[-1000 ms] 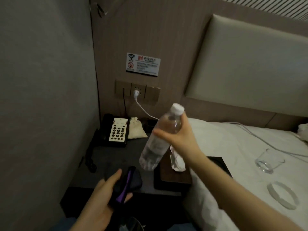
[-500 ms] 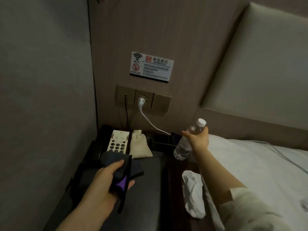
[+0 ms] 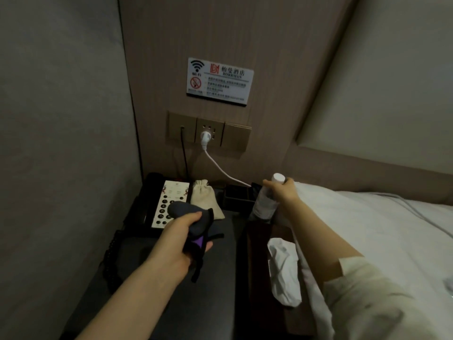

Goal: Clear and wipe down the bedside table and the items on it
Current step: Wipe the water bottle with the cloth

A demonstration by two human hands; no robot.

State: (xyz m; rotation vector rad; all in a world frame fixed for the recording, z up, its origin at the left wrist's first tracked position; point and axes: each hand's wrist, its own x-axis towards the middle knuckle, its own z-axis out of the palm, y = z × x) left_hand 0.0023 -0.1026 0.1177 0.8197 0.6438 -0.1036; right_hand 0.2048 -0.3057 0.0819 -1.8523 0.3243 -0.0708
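Gripping clear plastic bottle (image 3: 264,201) right | left: bunched dark cloth (image 3: 190,220)

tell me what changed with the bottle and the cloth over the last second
The right hand carried the water bottle from mid-air over the table's front to the back right corner beside the black organiser, lowering it upright, still gripped. The left hand keeps holding the dark cloth, now nearer the telephone.

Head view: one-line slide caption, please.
Right hand sets a water bottle at the bedside table's back; left hand grips a dark cloth.
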